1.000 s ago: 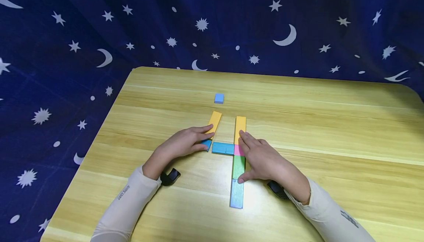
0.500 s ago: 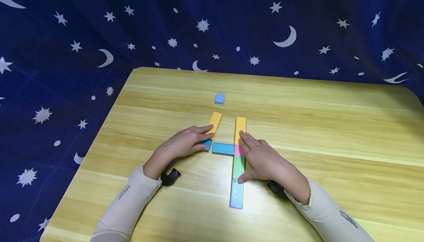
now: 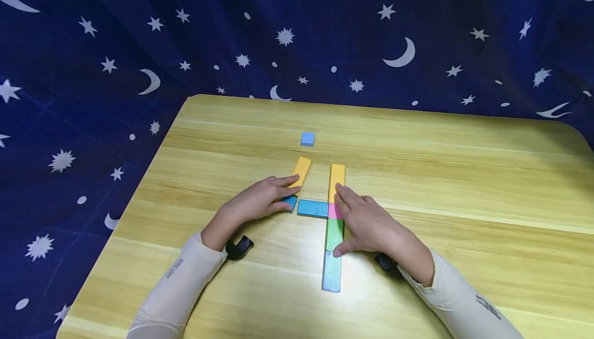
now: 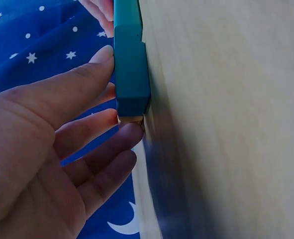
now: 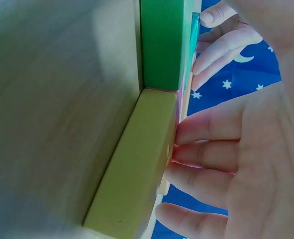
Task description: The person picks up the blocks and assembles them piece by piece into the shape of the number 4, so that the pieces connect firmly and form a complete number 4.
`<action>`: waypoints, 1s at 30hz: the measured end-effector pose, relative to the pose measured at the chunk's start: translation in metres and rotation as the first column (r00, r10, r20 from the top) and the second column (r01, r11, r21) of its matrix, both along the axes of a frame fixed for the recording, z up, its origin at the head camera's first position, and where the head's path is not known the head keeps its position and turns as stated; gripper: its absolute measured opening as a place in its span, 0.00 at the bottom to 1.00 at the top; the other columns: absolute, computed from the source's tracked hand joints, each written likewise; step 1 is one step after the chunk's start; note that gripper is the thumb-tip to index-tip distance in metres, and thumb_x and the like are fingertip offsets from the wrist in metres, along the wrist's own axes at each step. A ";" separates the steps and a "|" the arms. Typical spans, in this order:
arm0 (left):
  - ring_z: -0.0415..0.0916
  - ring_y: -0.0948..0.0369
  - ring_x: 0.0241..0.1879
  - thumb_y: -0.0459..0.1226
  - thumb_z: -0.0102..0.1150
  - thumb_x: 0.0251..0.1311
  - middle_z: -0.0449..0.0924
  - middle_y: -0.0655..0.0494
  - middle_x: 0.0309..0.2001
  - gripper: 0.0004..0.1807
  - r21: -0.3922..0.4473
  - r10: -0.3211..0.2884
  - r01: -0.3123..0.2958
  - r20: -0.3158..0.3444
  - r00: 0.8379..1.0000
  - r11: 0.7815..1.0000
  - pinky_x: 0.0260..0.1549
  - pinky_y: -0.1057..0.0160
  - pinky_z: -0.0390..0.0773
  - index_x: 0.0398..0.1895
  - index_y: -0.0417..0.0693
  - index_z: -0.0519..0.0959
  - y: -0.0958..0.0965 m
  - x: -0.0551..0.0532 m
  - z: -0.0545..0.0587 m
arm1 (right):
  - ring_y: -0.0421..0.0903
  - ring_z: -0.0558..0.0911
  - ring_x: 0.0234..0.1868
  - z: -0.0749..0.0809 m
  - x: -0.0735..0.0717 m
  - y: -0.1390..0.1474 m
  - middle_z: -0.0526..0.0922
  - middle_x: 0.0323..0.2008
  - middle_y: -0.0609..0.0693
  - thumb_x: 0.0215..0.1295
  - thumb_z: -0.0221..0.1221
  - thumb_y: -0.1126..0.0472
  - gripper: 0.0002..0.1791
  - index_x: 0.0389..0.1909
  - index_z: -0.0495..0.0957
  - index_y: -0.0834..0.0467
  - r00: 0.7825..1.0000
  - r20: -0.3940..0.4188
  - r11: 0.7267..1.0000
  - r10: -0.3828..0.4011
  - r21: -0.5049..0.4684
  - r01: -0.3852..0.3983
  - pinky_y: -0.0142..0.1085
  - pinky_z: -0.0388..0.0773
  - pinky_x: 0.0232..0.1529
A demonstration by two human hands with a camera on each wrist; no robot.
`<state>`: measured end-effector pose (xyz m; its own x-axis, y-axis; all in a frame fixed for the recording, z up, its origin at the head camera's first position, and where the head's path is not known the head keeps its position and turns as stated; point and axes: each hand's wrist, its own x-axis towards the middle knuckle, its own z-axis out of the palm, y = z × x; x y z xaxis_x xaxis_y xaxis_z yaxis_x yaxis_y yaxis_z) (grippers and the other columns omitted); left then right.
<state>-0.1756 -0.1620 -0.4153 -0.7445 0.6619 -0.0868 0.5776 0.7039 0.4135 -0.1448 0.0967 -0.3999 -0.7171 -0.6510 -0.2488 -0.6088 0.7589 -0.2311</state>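
My left hand (image 3: 255,201) rests its fingers on a slanted orange block (image 3: 302,167) in the head view. Its thumb touches a teal block (image 4: 132,79), mostly hidden under the hand from above. A second teal block (image 3: 313,208) reaches across to a pink block (image 3: 333,210). Fingertips of my right hand (image 3: 371,223) lie at the pink block and an upright orange block (image 3: 337,176); its thumb tip overlaps the joint between a green block (image 3: 333,235) and a light blue block (image 3: 331,272). The right wrist view shows a yellow block (image 5: 137,159) below those fingers, hidden from above.
A small blue square block (image 3: 307,139) lies alone farther back on the wooden table (image 3: 445,174). Dark blue cloth (image 3: 325,29) with stars and moons hangs behind and to the left. Black wrist cameras sit under the left wrist (image 3: 239,247) and right wrist.
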 end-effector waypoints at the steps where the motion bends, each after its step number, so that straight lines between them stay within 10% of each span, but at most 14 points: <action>1: 0.68 0.52 0.57 0.46 0.54 0.59 0.60 0.51 0.67 0.27 0.001 -0.001 0.001 -0.001 1.000 1.000 0.54 0.57 0.71 0.61 0.47 0.68 0.000 0.000 0.000 | 0.59 0.52 0.69 0.000 0.000 0.000 0.49 0.69 0.66 0.35 0.65 0.32 0.62 0.63 0.57 0.73 1.000 0.000 1.000 0.000 0.000 0.000 0.54 0.61 0.60; 30: 0.63 0.50 0.63 0.46 0.55 0.59 0.60 0.49 0.67 0.27 0.011 0.004 -0.004 0.009 1.000 1.000 0.59 0.54 0.66 0.60 0.46 0.68 0.002 0.002 0.000 | 0.59 0.52 0.70 0.002 0.002 0.001 0.48 0.69 0.66 0.35 0.65 0.32 0.63 0.64 0.56 0.72 1.000 0.015 1.000 -0.006 -0.001 0.006 0.55 0.60 0.60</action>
<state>-0.1733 -0.1604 -0.4151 -0.7463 0.6600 -0.0859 0.5711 0.7013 0.4267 -0.1425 0.0972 -0.3984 -0.7170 -0.6471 -0.2591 -0.6010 0.7622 -0.2406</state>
